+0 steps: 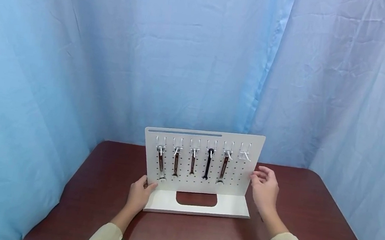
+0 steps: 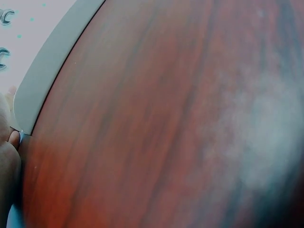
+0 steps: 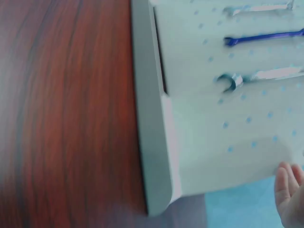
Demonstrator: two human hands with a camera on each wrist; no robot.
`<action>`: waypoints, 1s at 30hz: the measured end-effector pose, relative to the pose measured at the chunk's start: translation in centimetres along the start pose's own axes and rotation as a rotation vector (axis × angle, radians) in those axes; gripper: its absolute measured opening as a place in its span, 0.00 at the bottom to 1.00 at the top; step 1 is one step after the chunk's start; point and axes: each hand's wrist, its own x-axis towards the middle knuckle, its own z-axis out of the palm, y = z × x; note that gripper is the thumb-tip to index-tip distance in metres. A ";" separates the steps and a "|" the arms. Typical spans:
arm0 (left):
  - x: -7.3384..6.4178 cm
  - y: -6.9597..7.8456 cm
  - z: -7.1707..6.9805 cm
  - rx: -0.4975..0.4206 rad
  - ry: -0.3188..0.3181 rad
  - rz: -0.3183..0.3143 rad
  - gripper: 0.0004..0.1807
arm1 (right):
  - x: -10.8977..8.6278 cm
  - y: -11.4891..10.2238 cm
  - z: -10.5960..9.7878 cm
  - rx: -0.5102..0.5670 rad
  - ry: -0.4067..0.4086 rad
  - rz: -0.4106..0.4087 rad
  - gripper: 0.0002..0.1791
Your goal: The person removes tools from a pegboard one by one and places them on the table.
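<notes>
A white pegboard stand (image 1: 204, 137) stands upright on the table. Several wrenches hang from its row of hooks, among them a dark one (image 1: 208, 164) and a silver one (image 3: 232, 81). At the far right, one hook (image 1: 245, 155) carries no wrench. My left hand (image 1: 139, 193) grips the stand's lower left edge, thumb in front and the other fingers partly hidden behind. Beside the right edge is my right hand (image 1: 265, 187), fingers loosely bent, fingertips right at the board's rim. In the right wrist view its fingers (image 3: 282, 183) overlap that edge.
The dark red-brown wooden table (image 1: 309, 222) extends around the stand on all sides. Light blue curtains (image 1: 186, 55) hang behind the table and along both sides. A cutout (image 1: 196, 199) opens through the stand's base.
</notes>
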 end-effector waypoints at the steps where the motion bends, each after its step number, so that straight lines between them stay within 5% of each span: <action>1: 0.0 0.0 0.1 0.002 0.004 0.000 0.15 | -0.4 -0.3 0.2 0.044 0.023 -0.001 0.15; 5: -0.2 -0.2 0.2 0.009 0.014 -0.002 0.14 | -1.7 -1.2 1.2 0.173 0.020 -0.037 0.10; 13: 0.2 0.0 0.1 -0.011 0.008 0.002 0.12 | -2.0 -2.9 3.6 0.196 -0.090 -0.204 0.12; 20: 0.0 -0.1 0.0 -0.008 0.005 -0.035 0.14 | -1.9 -3.9 5.0 0.235 -0.154 -0.148 0.14; 30: 0.0 0.1 -0.1 -0.013 -0.001 -0.003 0.14 | -0.8 -4.4 5.4 0.251 -0.238 0.014 0.11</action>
